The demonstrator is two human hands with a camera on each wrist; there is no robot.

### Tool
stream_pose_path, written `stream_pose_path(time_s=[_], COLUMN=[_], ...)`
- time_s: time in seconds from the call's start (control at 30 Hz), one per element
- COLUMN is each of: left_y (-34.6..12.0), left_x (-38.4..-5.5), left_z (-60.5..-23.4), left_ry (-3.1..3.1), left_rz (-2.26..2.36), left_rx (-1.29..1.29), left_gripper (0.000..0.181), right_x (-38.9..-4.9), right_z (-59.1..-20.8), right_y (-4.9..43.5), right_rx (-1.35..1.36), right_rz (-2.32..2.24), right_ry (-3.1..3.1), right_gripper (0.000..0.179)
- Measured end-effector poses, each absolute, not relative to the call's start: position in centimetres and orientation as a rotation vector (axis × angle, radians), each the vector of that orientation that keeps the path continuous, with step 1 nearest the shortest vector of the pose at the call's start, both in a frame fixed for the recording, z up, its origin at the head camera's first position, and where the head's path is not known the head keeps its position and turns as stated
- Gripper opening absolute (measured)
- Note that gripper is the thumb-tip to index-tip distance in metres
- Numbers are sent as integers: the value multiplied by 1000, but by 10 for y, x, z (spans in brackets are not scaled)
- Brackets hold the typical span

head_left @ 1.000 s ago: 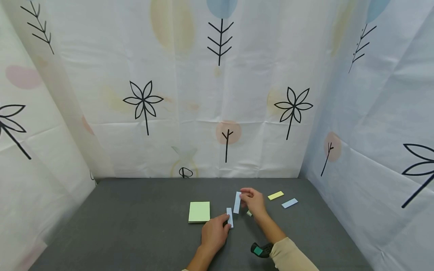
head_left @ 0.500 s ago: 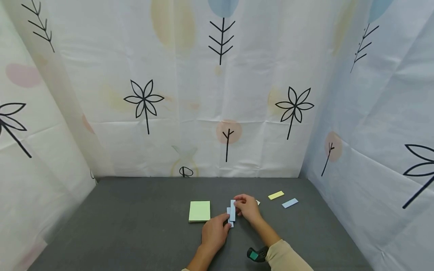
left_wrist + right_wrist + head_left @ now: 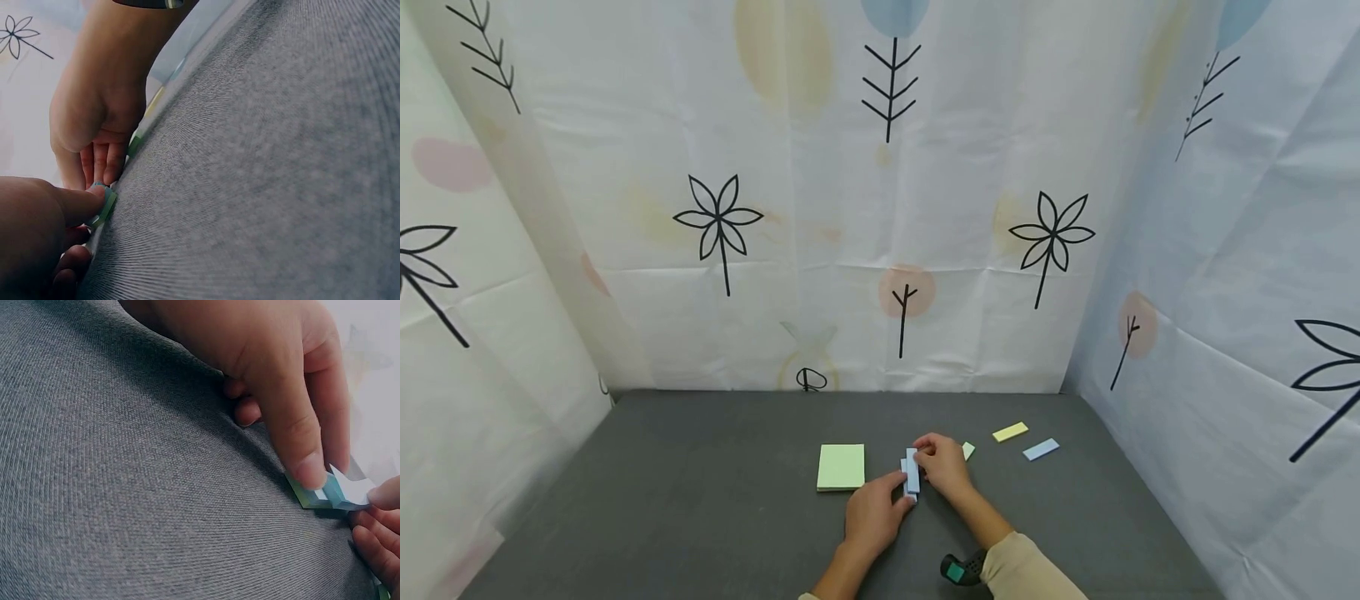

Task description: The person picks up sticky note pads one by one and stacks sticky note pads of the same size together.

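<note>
Two narrow pale-blue sticky note pads overlap in the head view, left of my right hand. That hand pinches the upper pad between thumb and fingers. My left hand holds the lower pad from the left, thumb near its front end. In the right wrist view, the right thumb presses on a blue strip with a green edge, and a lifted sheet end shows beside it. The left wrist view catches the left thumb on a green-edged strip; the fingers behind are partly hidden.
A square pale-green sticky note pad lies left of the hands on the dark grey tabletop. A small green strip, a yellow strip and another blue strip lie to the right. Patterned curtains enclose the table.
My right hand has moved left and toward me, bringing its blue pad over the one in the left hand. The green strip behind it has come into sight. The left hand stays put.
</note>
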State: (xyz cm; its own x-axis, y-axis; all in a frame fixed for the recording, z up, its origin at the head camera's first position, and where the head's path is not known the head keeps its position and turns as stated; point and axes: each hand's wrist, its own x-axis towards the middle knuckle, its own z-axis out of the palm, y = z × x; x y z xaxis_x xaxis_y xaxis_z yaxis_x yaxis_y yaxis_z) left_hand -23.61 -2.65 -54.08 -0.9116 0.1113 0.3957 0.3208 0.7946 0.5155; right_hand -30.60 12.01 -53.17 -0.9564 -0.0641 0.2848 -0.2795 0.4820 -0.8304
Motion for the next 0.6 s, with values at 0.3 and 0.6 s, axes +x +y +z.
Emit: stream_pose_path(time_s=[0.3,0.6], left_y=[-26,-25], left_x=[-237,-237], left_z=[-542,-543], left_ry=[-2654,-2645], left_rz=[-881,-872], left_rx=[-276,-257], left_gripper=[45,49], right_x=[-306,-304], right_z=[-528,-526], right_y=[121,121], right_rx=[332,383], right_rz=[1378,1332], right_ry=[-2584,-2595], right_gripper=[9,11])
